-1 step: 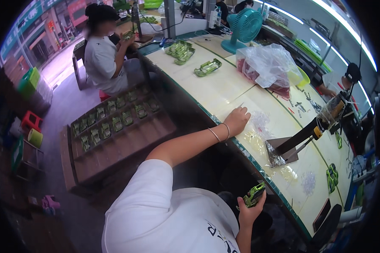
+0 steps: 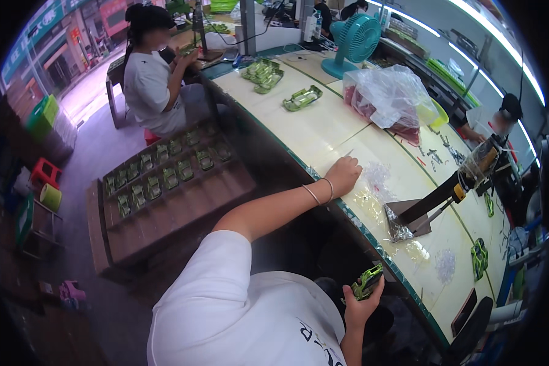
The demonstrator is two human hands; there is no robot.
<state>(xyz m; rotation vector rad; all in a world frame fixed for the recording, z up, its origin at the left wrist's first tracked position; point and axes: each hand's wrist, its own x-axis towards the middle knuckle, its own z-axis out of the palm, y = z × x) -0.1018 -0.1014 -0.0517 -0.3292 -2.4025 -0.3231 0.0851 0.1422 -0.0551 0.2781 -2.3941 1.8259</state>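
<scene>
My left hand [image 2: 345, 175] rests on the near side of the worktable with its fingers curled closed. A slim pointed thing [image 2: 349, 152] shows just beyond its knuckles; I cannot tell whether the fingers hold it. Small clear plastic pieces [image 2: 378, 174] lie right beside this hand. Lower right, off the table's edge, my right hand [image 2: 361, 308] grips a green toy car body [image 2: 368, 282] with dark parts in it. Fingers and thumb wrap around its lower end.
A black post stand [image 2: 412, 218] rises from the worktable [image 2: 335, 131]. Farther back are a bagged red heap [image 2: 387, 100], a teal fan [image 2: 354, 43] and more green car shells [image 2: 263, 74]. Shells fill a brown tray [image 2: 183, 204] at left. A co-worker [image 2: 149, 85] sits beyond it.
</scene>
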